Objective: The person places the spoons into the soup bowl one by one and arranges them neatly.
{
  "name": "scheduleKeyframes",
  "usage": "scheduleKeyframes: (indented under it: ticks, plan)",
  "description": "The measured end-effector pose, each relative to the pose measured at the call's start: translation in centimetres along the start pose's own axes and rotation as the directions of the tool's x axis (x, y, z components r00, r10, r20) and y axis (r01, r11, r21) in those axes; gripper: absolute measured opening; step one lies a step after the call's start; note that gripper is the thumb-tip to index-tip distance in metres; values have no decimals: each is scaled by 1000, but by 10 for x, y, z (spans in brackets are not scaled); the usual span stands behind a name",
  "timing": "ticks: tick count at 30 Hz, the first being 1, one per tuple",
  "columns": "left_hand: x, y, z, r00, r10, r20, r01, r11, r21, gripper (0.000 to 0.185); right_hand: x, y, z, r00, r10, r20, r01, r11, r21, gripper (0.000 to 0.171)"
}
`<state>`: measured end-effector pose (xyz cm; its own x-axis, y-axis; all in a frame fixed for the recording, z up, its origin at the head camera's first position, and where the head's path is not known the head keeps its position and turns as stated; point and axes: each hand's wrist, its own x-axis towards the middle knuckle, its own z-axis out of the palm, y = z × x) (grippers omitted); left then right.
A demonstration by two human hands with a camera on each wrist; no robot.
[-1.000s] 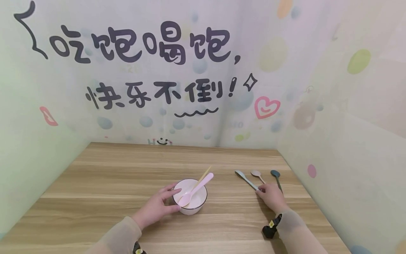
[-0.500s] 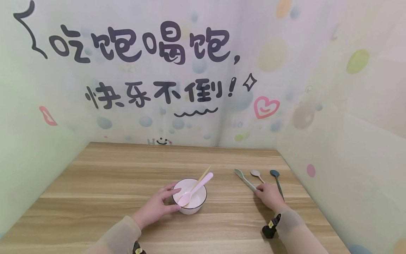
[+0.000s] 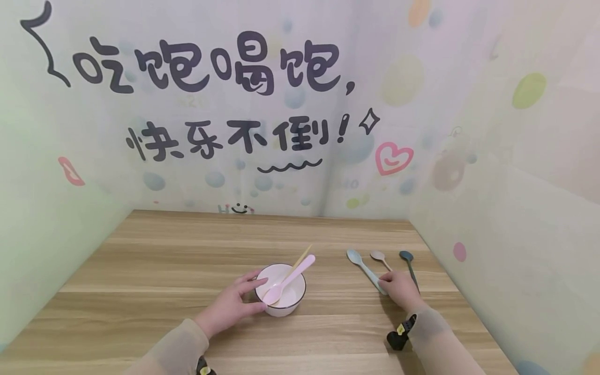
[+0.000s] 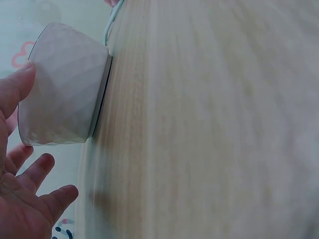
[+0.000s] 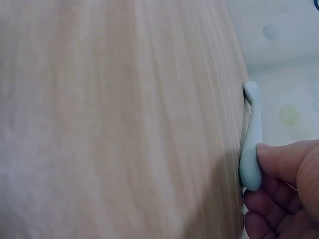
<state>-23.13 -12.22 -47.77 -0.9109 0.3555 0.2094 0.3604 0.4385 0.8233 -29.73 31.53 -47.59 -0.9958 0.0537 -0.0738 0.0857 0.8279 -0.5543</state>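
Note:
A white bowl (image 3: 280, 311) with a dark rim stands upright on the table. My left hand (image 3: 236, 304) holds it at its left side, thumb on the outer wall and a finger over the rim; the left wrist view shows the other fingers spread. Inside the bowl lean a pink spoon (image 3: 294, 273) and a thin wooden stick (image 3: 302, 256), whose lower end is partly hidden. On the right, my right hand (image 3: 402, 290) pinches the handle end of a light blue spoon (image 3: 364, 265) between thumb and fingers. This spoon (image 5: 253, 129) lies at table level, its bowl end pointing away.
Beside the right hand lie a beige spoon (image 3: 378, 255) and a dark teal spoon (image 3: 407, 257), their handles partly behind the hand. The wooden table (image 3: 187, 250) is bordered by a printed back wall (image 3: 300, 192) and a right side wall (image 3: 506, 219).
The light blue spoon has turned in my right fingers, from edge-on to its bowl facing up, and more of its handle end now shows. My left hand and the white bowl stay put.

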Motion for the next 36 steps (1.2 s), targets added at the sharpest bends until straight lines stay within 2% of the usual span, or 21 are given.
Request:
scheduleKeyframes:
  ticks: [5,11,16,36]
  plan:
    - [-1,0,0,1000,-20,4,20,1000,-10,62,1,3,2,1000,5,-9,-5,1000,5,19]
    - [-2,0,0,1000,-29,9,29,999,-13,63,0,0,5,1000,-3,-15,3,1000,31,28]
    - [-2,-1,0,1000,-30,6,30,1000,-10,63,0,-4,9,999,-24,-31,24,1000,-9,35]
    - [0,1,0,1000,-22,-4,22,1000,-1,62,0,-9,12,999,-23,-49,21,999,-48,23]
